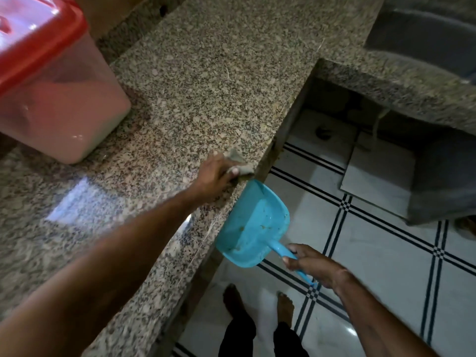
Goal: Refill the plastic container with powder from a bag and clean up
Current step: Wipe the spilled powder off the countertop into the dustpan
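Observation:
A clear plastic container [59, 104] with a red lid sits at the back left of the speckled granite counter [195, 81], and pale powder shows inside it. My left hand [215, 175] presses a grey cloth [238, 163] against the counter's front edge. Just below that edge my right hand [309, 264] holds the handle of a blue dustpan [253, 225]. The pan's mouth sits under the cloth, with a few brownish specks inside. No bag is in view.
A second granite ledge [386, 83] with a dark sink basin [425, 37] runs at the upper right. Below is white tiled floor [386, 253] with black lines, a loose tile leaning under the ledge, and my bare feet [257, 302].

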### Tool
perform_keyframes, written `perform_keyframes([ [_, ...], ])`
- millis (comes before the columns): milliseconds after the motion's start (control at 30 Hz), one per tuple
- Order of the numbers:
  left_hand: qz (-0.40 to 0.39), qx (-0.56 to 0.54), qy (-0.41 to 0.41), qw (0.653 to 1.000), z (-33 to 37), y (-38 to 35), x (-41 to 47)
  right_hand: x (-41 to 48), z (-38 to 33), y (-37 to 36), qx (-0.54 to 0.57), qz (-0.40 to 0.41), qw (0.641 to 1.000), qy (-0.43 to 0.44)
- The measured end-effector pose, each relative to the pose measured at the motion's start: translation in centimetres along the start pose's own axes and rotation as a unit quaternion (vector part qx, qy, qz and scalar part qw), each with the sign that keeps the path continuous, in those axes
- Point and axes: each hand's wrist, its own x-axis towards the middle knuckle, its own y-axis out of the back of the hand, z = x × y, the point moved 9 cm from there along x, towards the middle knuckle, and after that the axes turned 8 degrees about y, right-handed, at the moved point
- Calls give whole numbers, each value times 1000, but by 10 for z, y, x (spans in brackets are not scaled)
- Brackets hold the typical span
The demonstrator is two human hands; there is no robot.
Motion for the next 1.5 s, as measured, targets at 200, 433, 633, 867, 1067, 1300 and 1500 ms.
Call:
perform_keyframes([
  [200,58,16,26,998,-31,4,-111,-12,-10,-20,-38,-36,998,32],
  [433,73,-177,196,962,-51,40,-154,-23,-16,-18,-76,-66,993,61],
  [633,236,-88,338,907,-99,70,-197,-20,-15,-12,-90,-88,989,77],
  [867,288,-82,392,870,-58,-4,-223,-22,-2,-15,-96,-108,987,68],
  [1067,314,-142,430,835,-15,-25,-180,-25,5,-17,-86,-123,986,69],
  [1300,244,-355,380,819,-32,-5,-161,-23,-5,-19,-109,-117,985,71],
  [1500,171,-226,341,897,-34,7,-150,-19,-17,-21,-119,-107,984,80],
])
